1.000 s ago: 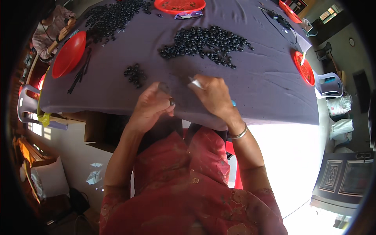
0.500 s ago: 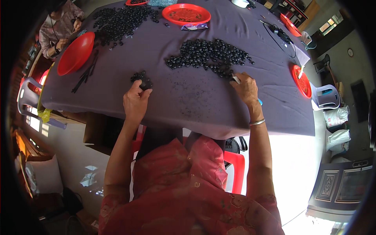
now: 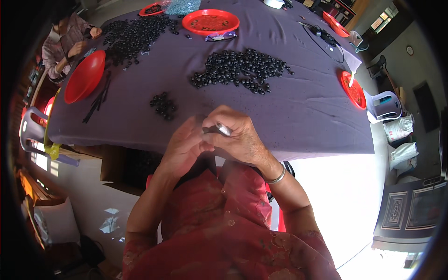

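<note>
My right hand [image 3: 238, 137] is closed around a small silver-coloured tool [image 3: 224, 129], whose kind I cannot make out. Close against it, at the near edge of the table, is my left hand [image 3: 182, 147], smeared by motion; anything in its fingers is hidden. Something dark shows between the two hands. Beyond my left hand lies a small cluster of black, round, nut-like pieces [image 3: 163, 106]. A larger heap of the same black pieces [image 3: 240, 70] spreads across the middle of the cloth.
The purple tablecloth [image 3: 303, 121] carries red trays [image 3: 211, 22], a tilted red basin [image 3: 85, 77], dark sticks [image 3: 97, 100], glasses [image 3: 221, 36] and a black cable [image 3: 322, 35]. Another person [image 3: 65, 44] sits at the far left by a big black heap [image 3: 135, 37].
My left hand has left the small cluster and moved right and nearer. My right hand has come left from the big heap's edge, tool still in it. Both now meet before me.
</note>
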`<state>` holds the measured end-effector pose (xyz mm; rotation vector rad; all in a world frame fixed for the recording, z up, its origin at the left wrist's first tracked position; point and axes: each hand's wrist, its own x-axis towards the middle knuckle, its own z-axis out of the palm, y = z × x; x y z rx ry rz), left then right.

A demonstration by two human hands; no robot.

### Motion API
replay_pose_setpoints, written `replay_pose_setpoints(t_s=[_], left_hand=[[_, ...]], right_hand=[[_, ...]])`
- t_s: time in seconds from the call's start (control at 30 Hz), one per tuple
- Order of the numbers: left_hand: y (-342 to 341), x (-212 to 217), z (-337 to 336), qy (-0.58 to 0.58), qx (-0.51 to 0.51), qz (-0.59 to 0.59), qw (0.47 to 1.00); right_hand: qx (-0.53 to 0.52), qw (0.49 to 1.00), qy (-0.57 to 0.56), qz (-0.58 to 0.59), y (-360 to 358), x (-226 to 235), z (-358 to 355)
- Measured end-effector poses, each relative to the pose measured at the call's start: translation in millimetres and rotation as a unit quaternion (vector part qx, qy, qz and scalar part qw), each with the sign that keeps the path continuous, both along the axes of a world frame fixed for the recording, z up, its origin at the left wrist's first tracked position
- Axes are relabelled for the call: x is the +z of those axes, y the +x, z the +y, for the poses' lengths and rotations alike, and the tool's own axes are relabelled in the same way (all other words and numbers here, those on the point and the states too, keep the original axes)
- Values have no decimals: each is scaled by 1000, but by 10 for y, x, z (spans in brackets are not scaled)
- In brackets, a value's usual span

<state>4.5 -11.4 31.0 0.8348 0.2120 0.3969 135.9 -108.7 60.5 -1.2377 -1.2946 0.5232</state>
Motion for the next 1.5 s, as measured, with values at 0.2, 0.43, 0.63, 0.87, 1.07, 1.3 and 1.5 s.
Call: replay_pose_setpoints(t_s=[0.2,0.43,0.63,0.87,1.07,1.3,1.5], left_hand=[[15,-254,7,-23,-18,-22,999],[37,-215,25,-42,-34,-43,998],[-20,-143,73,-29,-50,-52,997],[-33,-167,75,-47,-62,-46,996],[-20,-152,73,-45,-51,-53,996],[-54,-126,119,-5,-5,-86,996],[-65,-139,121,-4,-9,-103,995]], right_hand=[[-5,999,-11,38,42,-113,-67],[-36,999,-22,-29,43,-87,-87],[50,991,-46,113,15,-71,-86],[81,969,-85,215,1,-28,-83],[12,986,-111,124,61,-68,-105],[-20,979,-65,-190,61,34,-176],[-59,940,-53,-331,-24,63,-161]])
